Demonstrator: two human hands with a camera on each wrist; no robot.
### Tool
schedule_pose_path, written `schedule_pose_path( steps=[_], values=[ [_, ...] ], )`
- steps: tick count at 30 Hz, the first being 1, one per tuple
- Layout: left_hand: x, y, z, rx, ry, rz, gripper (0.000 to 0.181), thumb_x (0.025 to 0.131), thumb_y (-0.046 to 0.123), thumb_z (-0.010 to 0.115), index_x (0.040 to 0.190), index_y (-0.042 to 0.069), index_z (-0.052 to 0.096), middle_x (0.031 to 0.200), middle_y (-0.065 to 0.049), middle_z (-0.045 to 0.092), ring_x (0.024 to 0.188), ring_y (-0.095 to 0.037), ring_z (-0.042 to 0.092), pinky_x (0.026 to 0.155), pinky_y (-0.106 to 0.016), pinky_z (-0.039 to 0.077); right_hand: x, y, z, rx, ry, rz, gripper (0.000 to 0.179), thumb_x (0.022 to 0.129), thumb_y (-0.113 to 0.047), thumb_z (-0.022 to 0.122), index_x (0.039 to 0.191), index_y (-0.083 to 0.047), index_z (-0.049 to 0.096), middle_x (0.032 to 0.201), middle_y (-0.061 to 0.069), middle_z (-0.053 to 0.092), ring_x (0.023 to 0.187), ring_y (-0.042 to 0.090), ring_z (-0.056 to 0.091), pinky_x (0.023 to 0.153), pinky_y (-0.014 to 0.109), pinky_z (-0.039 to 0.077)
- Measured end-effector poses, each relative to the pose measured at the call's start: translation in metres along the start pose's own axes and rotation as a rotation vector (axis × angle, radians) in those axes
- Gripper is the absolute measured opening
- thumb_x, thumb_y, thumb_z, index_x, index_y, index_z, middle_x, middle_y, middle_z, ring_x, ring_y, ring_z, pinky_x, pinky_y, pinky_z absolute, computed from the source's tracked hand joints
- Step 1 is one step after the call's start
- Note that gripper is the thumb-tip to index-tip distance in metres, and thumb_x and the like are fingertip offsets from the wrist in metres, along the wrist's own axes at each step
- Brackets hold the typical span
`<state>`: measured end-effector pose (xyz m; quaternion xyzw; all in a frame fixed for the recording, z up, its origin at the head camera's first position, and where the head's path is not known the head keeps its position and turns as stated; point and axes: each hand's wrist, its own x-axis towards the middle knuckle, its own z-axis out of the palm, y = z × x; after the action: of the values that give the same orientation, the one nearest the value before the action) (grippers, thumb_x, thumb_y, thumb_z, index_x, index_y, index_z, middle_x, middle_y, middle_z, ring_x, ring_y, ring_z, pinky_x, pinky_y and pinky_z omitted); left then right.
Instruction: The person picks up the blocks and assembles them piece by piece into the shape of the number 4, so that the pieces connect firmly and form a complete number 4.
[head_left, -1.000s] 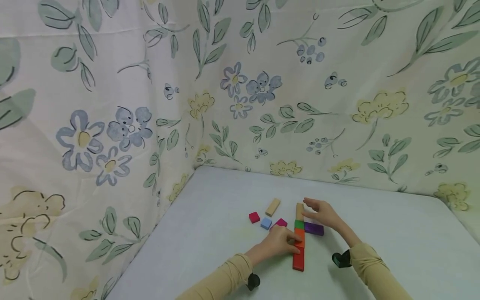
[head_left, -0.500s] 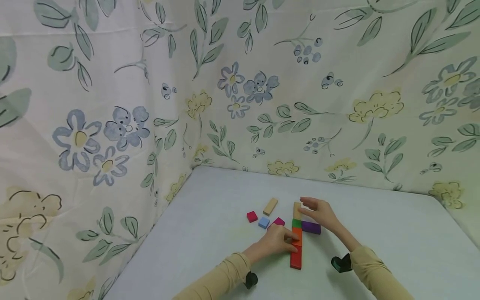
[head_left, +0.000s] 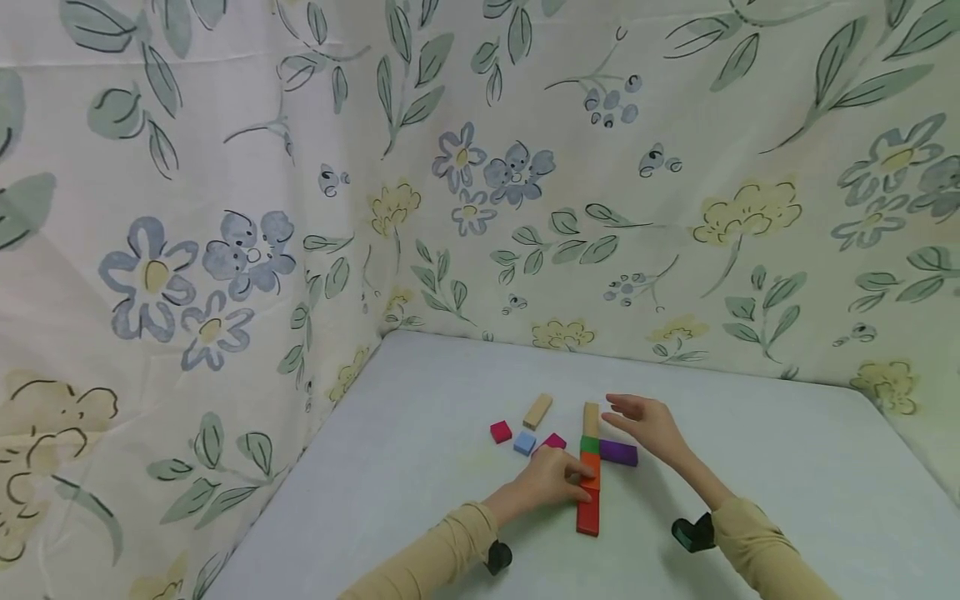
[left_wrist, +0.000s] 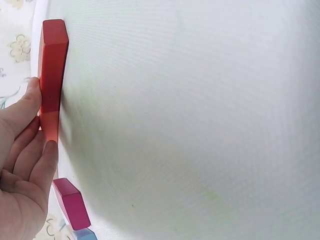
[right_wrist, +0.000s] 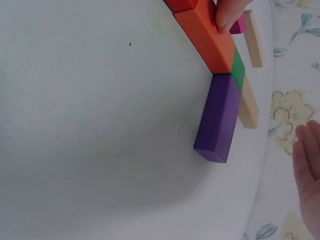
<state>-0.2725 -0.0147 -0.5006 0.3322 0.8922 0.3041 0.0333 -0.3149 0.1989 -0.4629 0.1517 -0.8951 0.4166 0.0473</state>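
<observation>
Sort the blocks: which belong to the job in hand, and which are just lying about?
Likely in the job, forming one arrangement: red block, orange block touched by the left fingers, green block, plain wood block at the far end, purple block jutting right.

Apparently lying about, apart to its left: loose wood block, crimson block, light-blue block, magenta block.

The left hand partly hides the magenta angular block. Right wrist view — red oblong block is cut above.
</observation>
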Motion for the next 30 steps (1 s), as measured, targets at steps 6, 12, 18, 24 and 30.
schedule_pose_path(
  steps=[6, 12, 18, 24, 30],
  values=[
    [0.0, 0.002, -0.001, -0.018, -0.008, -0.009, 0.03, 0.076, 0.024, 0.079, 0.104, 0.014, 0.075, 0.098, 0.004, 0.075, 0.068, 0.0, 0.048, 0.057, -0.009, 0.034, -0.006, -0.003, -0.004, -0.005, 0.014, 0.018, 0.048, 0.089, -0.03, 0.066, 0.125, 0.002, 0.059, 0.122, 0.024, 0.062, 0.109, 0.038, 0.062, 0.085, 0.044, 0.053],
    [-0.001, 0.004, -0.002, -0.02, -0.01, -0.008, 0.03, 0.076, 0.023, 0.079, 0.104, 0.013, 0.075, 0.098, 0.003, 0.075, 0.07, -0.004, 0.052, 0.058, -0.009, 0.034, -0.013, -0.005, -0.007, 0.002, 0.018, 0.024, 0.047, 0.089, -0.031, 0.066, 0.124, -0.001, 0.06, 0.121, 0.022, 0.063, 0.108, 0.036, 0.063, 0.083, 0.042, 0.054],
    [-0.001, 0.005, -0.003, -0.037, -0.009, -0.014, 0.031, 0.076, 0.022, 0.079, 0.105, 0.012, 0.075, 0.098, 0.002, 0.075, 0.072, -0.005, 0.055, 0.058, -0.009, 0.035, -0.016, -0.01, -0.007, 0.002, 0.028, 0.016, 0.046, 0.089, -0.032, 0.066, 0.124, -0.002, 0.061, 0.121, 0.021, 0.064, 0.108, 0.037, 0.063, 0.082, 0.041, 0.055],
    [-0.001, 0.003, -0.002, -0.059, -0.017, -0.035, 0.031, 0.076, 0.022, 0.079, 0.105, 0.013, 0.075, 0.099, 0.002, 0.075, 0.074, -0.004, 0.055, 0.059, -0.01, 0.036, -0.019, -0.017, -0.006, 0.007, 0.04, 0.008, 0.045, 0.089, -0.031, 0.066, 0.123, -0.002, 0.061, 0.12, 0.02, 0.065, 0.108, 0.037, 0.063, 0.082, 0.041, 0.055],
    [0.0, 0.003, -0.002, -0.052, -0.023, -0.045, 0.031, 0.077, 0.023, 0.079, 0.106, 0.014, 0.075, 0.099, 0.003, 0.075, 0.07, -0.003, 0.052, 0.057, -0.01, 0.034, -0.022, -0.018, -0.002, 0.018, 0.03, 0.017, 0.046, 0.088, -0.032, 0.066, 0.124, -0.003, 0.061, 0.12, 0.02, 0.065, 0.11, 0.038, 0.062, 0.082, 0.04, 0.055]
  ],
)
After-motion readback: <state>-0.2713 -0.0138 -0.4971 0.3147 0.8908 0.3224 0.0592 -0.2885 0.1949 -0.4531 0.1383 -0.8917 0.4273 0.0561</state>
